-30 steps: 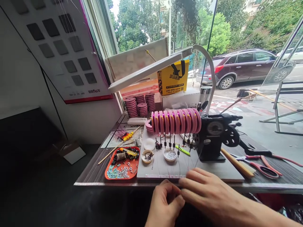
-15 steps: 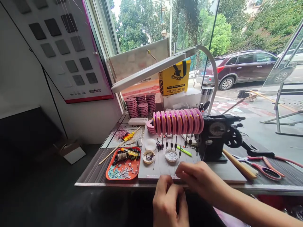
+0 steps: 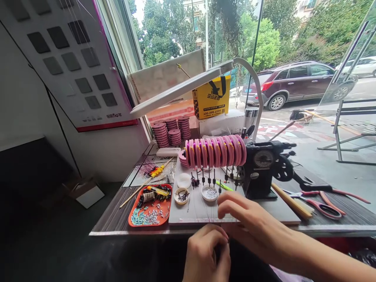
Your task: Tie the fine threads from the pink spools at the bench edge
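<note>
Fine lines (image 3: 208, 213) hang down the middle of the near side, towards the hands at the table edge; they are too thin to count. The left hand (image 3: 207, 250) is tightly curled, thumb and fingertips close together; I cannot tell whether they pinch a line. The right hand (image 3: 248, 217), just beside it, is half curled, its fingers arched; nothing shows in its grasp, but its thumb side is blurred. Compared with a second ago, the right fingers are more raised and bent, so the handling of the lines seems mid-step. Above, one row of pink spools (image 3: 216, 152), roughly ten, sits on one black winding machine (image 3: 260, 168). At least six black stoppers (image 3: 209, 181) dangle below. Further left are two filled dishes, one of black pins (image 3: 181, 196), one of small beads (image 3: 210, 192), and one orange tray (image 3: 131, 213). Four spool stacks (image 3: 174, 138) stand far left; one pair of scissors (image 3: 329, 210) lies right.
</note>
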